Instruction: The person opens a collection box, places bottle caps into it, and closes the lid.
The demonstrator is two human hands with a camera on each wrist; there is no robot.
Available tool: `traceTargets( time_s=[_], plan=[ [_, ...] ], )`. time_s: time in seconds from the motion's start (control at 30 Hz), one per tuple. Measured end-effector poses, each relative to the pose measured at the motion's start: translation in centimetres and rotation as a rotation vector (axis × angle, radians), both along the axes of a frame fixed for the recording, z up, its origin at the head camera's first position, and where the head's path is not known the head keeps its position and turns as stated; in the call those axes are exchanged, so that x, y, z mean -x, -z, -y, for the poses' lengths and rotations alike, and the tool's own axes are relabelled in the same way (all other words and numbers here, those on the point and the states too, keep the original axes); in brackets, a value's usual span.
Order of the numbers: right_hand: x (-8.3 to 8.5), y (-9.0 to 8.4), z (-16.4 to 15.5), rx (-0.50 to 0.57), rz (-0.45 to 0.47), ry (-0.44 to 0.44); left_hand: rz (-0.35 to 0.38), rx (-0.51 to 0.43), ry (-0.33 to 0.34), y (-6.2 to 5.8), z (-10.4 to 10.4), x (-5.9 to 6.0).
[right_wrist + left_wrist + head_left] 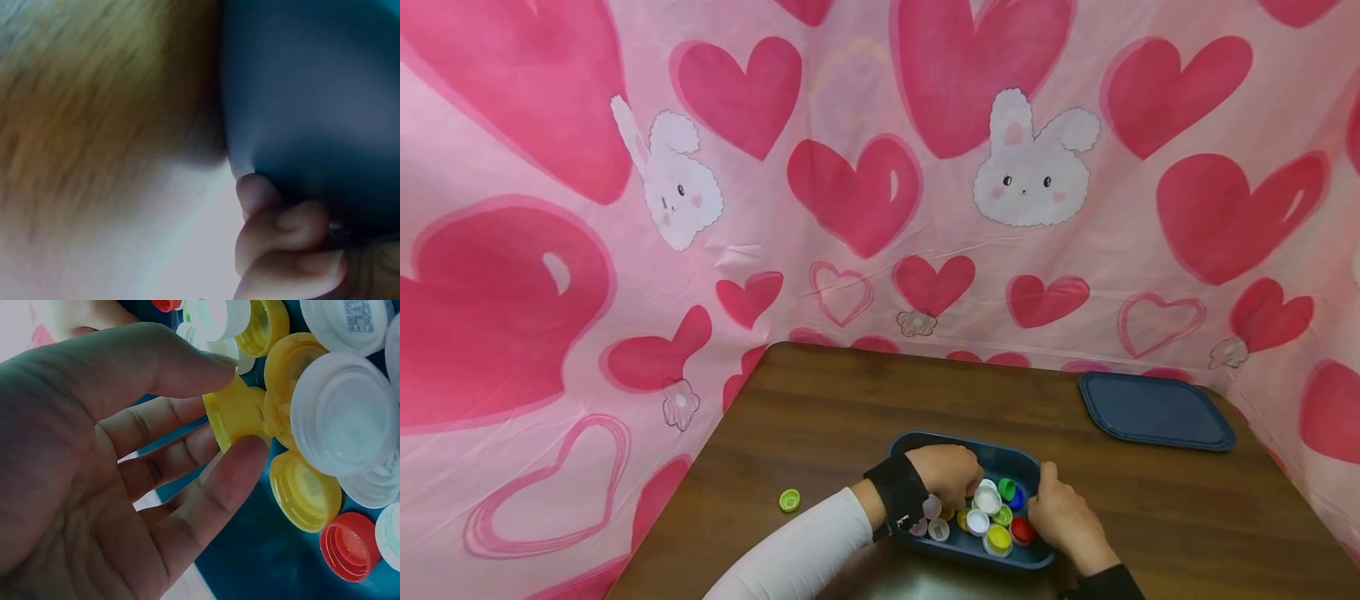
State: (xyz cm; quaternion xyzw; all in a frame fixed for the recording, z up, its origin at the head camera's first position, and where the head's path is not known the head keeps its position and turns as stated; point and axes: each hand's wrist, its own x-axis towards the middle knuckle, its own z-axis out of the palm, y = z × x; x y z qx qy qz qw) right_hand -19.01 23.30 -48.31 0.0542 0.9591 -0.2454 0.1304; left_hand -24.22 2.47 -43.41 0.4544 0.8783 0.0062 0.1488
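Note:
A dark blue plastic container (1011, 460) holds a heap of bottle caps in white, yellow, red, green and blue. My left hand (946, 471) reaches down inside it. In the left wrist view, the thumb and fingers pinch a yellow bottle cap (232, 415) tilted on its side. Around that cap lie other caps, among them a white cap (344, 412), another yellow cap (306, 490) and a red cap (350, 547). At the container's right end, my right hand (1067, 512) grips the rim, with curled fingers (281, 244) against the outer wall in the right wrist view.
A single yellow-green cap (789, 500) lies on the brown wooden table (850, 383), left of the container. Toward the back right corner rests a flat dark blue lid (1157, 408). Pink fabric (850, 83) with hearts and rabbits hangs behind and beside the table.

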Motion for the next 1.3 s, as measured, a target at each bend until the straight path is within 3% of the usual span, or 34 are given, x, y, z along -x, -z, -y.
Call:
traceTargets(
  time_s=[0.37,0.67,0.83,1.03,1.3],
  plan=[
    [0.1,-0.2,0.1,0.012,0.019,0.006,0.016,-0.024,-0.022,-0.4,0.1,0.0],
    [0.1,-0.2,-0.1,-0.002,0.007,0.003,-0.01,-0.075,-0.066,-1.0,1.6,0.5],
    [0.1,0.0,0.0,0.003,0.016,0.005,-0.034,-0.114,-0.109,-1.6,3.2,0.4],
    [0.1,-0.1,0.1,0.003,0.016,0.003,-0.054,-0.183,-0.205,-2.8,6.1,0.2],
    [0.2,-0.1,0.1,0.004,0.027,0.011,-0.077,-0.219,-0.335,-3.1,10.4,0.2]
  ],
)
